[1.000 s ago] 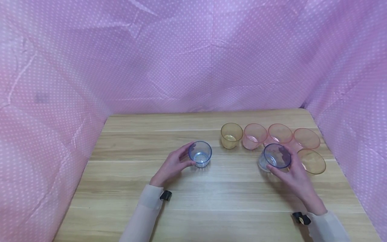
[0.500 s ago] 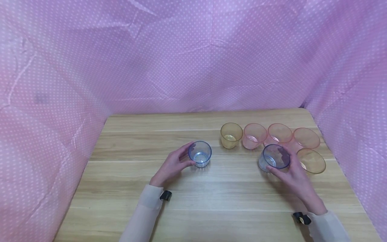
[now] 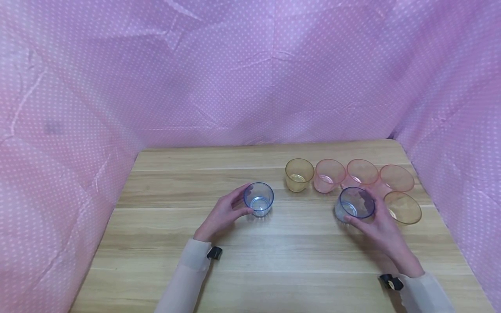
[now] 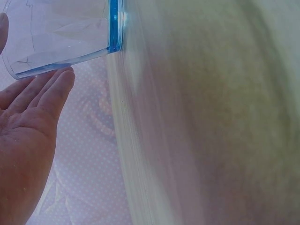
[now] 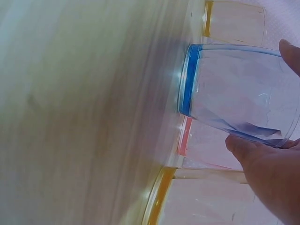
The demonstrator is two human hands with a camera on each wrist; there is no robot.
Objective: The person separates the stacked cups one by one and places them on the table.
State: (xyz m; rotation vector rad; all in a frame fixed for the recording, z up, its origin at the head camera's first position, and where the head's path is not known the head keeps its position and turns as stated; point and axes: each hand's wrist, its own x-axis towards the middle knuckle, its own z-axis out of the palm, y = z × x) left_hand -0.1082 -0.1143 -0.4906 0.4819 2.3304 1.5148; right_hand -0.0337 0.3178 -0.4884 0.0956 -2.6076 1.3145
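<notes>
Near the middle of the table, my left hand (image 3: 225, 213) holds a clear blue plastic cup (image 3: 259, 201) between thumb and fingers, close to its rim. In the left wrist view, the fingers (image 4: 54, 93) lie along the wall of that cup (image 4: 70, 28), whose thick blue base is at the table. To the right, my right hand (image 3: 377, 224) grips a second blue cup (image 3: 348, 211) by its upper wall. The right wrist view shows thumb and fingers on opposite sides of this cup (image 5: 239, 89), its base at the tabletop. Both cups look empty.
Behind the right-hand cup runs a row of a yellow cup (image 3: 298, 184) and pink cups (image 3: 326, 184), (image 3: 362, 169), (image 3: 395, 176). Another yellow cup (image 3: 407, 211) stands right beside the right hand. Pink dotted cloth (image 3: 250, 87) hangs around the wooden table (image 3: 176, 174).
The right hand's blue cup has straightened very slightly, its rim moving a little left and toward the person. The left hand and its cup stay in place.
</notes>
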